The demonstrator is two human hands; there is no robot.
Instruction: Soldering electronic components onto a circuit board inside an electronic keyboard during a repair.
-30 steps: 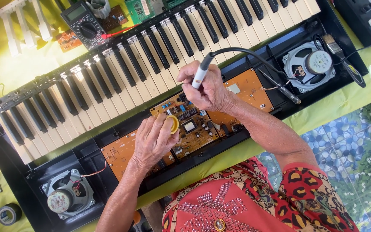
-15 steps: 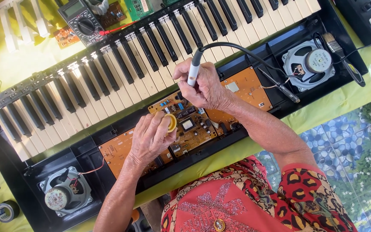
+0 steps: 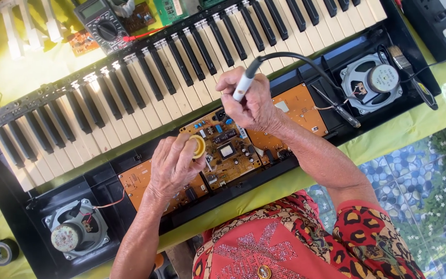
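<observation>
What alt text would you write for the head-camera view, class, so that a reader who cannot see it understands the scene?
Over an opened black electronic keyboard, the right hand grips a white-handled soldering iron and the left hand holds a small round yellow tin above an orange-brown circuit board. A round grey speaker sits at each end; a multimeter lies beyond the keys.
</observation>
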